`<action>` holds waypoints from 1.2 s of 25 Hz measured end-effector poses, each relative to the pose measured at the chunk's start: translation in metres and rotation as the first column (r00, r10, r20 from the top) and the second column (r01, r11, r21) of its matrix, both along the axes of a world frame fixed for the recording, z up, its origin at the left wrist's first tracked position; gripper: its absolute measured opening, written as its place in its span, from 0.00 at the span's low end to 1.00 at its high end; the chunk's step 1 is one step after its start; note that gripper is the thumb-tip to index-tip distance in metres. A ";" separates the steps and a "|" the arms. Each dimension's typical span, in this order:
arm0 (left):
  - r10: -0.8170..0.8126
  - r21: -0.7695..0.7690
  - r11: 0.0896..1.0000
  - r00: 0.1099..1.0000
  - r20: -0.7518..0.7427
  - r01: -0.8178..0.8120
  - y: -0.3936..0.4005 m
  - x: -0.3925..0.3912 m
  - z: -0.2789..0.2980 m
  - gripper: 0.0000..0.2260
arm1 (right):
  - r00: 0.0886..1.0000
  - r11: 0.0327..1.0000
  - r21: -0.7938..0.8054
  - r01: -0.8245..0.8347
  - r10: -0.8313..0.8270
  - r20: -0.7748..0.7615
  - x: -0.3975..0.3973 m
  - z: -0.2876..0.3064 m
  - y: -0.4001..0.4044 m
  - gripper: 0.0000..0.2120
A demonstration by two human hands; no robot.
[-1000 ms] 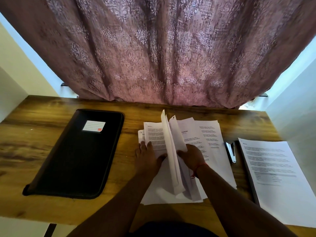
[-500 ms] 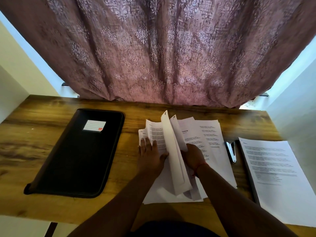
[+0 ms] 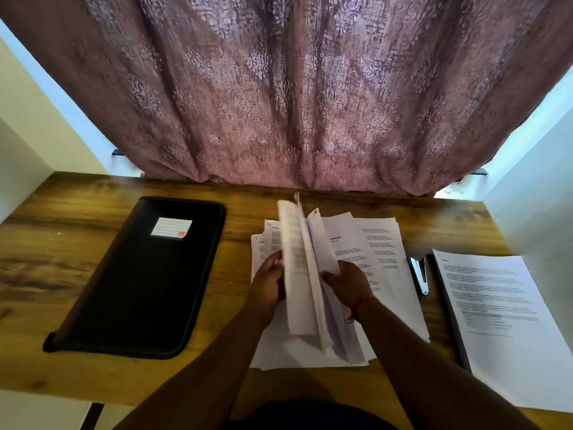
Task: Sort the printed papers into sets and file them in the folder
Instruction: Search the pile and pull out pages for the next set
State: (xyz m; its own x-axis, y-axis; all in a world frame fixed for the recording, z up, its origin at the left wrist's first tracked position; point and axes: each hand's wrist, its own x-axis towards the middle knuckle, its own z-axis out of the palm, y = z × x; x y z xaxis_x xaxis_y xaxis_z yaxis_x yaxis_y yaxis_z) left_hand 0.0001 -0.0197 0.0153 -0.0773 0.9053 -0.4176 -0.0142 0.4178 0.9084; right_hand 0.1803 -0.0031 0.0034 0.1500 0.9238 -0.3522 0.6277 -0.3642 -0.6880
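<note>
Wood-grain desk [image 3: 93, 268], dark streaks in the veneer, set against a mauve patterned curtain [image 3: 285, 94] with pale walls on both sides. I log the step as sorting: the papers [image 3: 381, 252] lie in a loose fanned heap at desk centre, printed faces up, edges out of line, and I read no set as filed yet. My left hand [image 3: 268, 283] has its fingers curled round the left face of a few raised sheets [image 3: 297, 268]; my right hand [image 3: 348, 282] grips them from the right, thumb toward the sheets, red thread at the wrist. The raised sheets stand nearly on edge between the 2 hands, thin, limp, bowed at the top and motion-blurred, so I cannot count them. The folder [image 3: 139, 283] lies shut well to the left, apart from the heap: black, matte, rounded corners, a raised seam round the rim, 1 white lined label near its top. To the right, 1 squared stack [image 3: 502, 321] of printed pages sits flat, probably a finished set; a small stapler [image 3: 420, 276] lies between it and the heap. Next move, in my judgement: read the headings, peel off the matching pages, square them. Thin paper slides easily, so a firm pinch near the edge is needed.
</note>
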 end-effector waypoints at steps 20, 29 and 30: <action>0.024 0.150 0.975 0.597 -0.802 0.163 0.012 -0.003 -0.020 0.19 | 1.000 1.000 0.010 -0.011 0.012 -0.008 -0.001 -0.001 0.000 0.21; -0.065 0.078 0.937 0.387 -0.920 0.341 0.013 -0.006 -0.010 0.13 | 1.000 1.000 0.006 -0.020 0.020 0.003 -0.001 0.001 0.000 0.20; -0.046 0.082 0.931 0.337 -0.940 0.357 0.013 -0.005 -0.011 0.14 | 1.000 1.000 0.011 -0.024 0.024 0.006 -0.001 0.000 0.000 0.20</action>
State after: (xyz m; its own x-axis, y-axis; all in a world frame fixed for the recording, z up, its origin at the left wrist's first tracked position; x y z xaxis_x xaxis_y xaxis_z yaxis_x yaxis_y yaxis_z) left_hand -0.0054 -0.0072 0.0040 -0.0670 0.9977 0.0091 0.9358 0.0597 0.3475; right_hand 0.1796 -0.0032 0.0038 0.1299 0.9309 -0.3414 0.6399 -0.3417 -0.6883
